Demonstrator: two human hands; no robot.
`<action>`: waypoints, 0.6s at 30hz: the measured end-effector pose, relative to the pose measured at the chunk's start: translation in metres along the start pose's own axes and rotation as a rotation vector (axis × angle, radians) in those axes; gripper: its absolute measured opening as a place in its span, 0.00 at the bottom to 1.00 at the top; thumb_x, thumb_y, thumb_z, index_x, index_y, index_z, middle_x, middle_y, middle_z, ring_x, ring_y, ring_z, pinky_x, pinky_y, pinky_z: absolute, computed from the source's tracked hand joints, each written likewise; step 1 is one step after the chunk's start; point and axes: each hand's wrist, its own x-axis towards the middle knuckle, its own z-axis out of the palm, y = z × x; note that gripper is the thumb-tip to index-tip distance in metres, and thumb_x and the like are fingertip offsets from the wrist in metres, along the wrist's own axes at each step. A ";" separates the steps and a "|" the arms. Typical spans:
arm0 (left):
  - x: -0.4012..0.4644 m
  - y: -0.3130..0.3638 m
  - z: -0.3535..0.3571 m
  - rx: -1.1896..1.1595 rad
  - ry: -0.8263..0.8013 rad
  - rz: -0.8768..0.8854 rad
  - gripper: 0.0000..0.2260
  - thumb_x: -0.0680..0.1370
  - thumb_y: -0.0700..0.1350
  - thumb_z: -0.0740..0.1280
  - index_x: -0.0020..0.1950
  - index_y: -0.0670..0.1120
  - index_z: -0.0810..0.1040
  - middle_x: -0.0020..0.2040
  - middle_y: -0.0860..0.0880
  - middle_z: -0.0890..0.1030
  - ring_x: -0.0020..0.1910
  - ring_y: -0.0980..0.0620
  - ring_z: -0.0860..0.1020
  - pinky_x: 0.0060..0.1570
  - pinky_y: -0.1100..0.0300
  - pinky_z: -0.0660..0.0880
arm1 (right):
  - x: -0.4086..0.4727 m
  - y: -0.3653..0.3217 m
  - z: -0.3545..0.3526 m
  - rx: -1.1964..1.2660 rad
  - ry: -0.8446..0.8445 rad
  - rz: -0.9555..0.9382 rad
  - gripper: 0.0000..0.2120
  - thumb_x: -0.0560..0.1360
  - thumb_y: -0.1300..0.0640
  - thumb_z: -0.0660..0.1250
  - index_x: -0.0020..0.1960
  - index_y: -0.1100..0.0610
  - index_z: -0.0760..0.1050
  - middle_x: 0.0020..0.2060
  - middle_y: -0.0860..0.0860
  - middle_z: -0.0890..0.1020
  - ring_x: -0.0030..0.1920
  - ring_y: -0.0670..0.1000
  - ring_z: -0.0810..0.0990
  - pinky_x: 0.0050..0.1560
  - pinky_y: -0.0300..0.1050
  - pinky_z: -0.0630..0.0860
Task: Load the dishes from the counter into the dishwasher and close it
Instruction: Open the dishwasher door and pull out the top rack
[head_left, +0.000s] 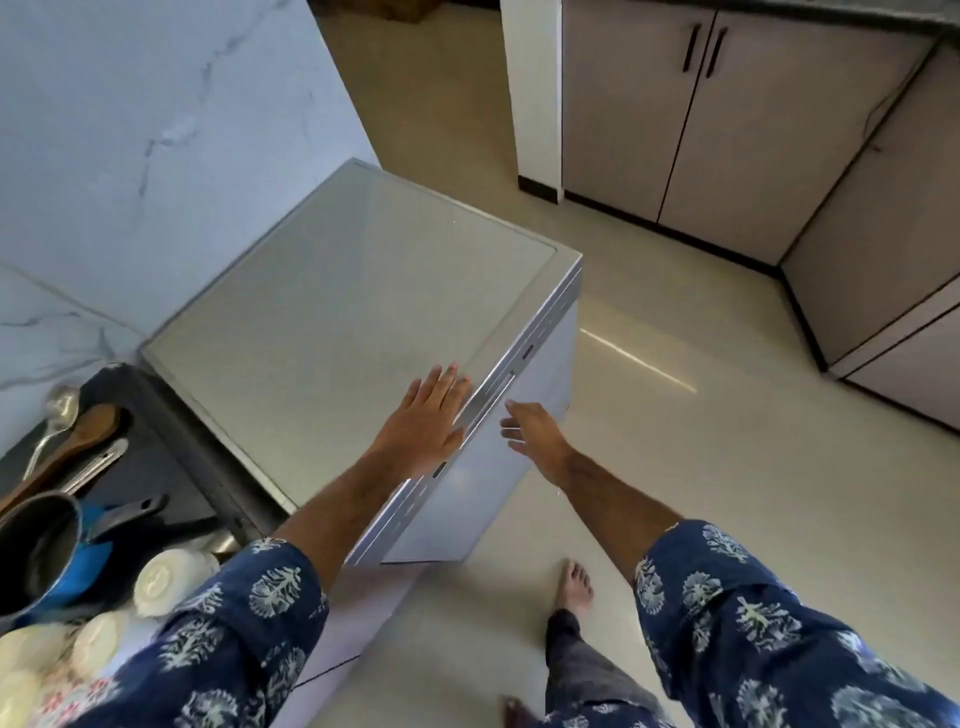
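Dishwasher (363, 312): closed. Left hand (423, 415) flat on top, right hand (532, 434) released, nearing door. Dishes (161, 579) unloaded. Next: opening door.

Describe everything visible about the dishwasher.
The dishwasher is a silver-grey box standing on the floor against the marble wall, beside the dark counter. Its flat top looks glassy. The door appears shut, with a recessed handle slot and small buttons along its top edge. The left hand rests flat on top; the right hand reaches toward the door front.
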 end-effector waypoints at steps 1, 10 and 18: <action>0.009 -0.002 0.006 0.009 -0.027 -0.003 0.32 0.84 0.53 0.55 0.82 0.45 0.44 0.82 0.43 0.43 0.81 0.42 0.43 0.79 0.45 0.49 | 0.011 0.000 0.004 0.080 -0.002 0.025 0.11 0.82 0.49 0.61 0.55 0.57 0.69 0.48 0.55 0.75 0.48 0.52 0.76 0.57 0.47 0.74; 0.021 -0.016 0.047 -0.059 0.140 -0.014 0.28 0.85 0.56 0.47 0.83 0.48 0.44 0.83 0.47 0.44 0.81 0.47 0.44 0.79 0.43 0.49 | 0.056 0.011 0.034 0.597 -0.038 0.099 0.10 0.82 0.53 0.61 0.53 0.59 0.76 0.44 0.55 0.82 0.49 0.57 0.81 0.63 0.58 0.77; 0.021 -0.021 0.051 -0.120 0.149 0.023 0.27 0.85 0.56 0.43 0.83 0.47 0.47 0.83 0.47 0.46 0.82 0.47 0.46 0.79 0.42 0.50 | 0.058 0.017 0.033 0.576 -0.093 0.055 0.12 0.84 0.51 0.59 0.48 0.58 0.74 0.41 0.54 0.82 0.45 0.54 0.81 0.59 0.55 0.78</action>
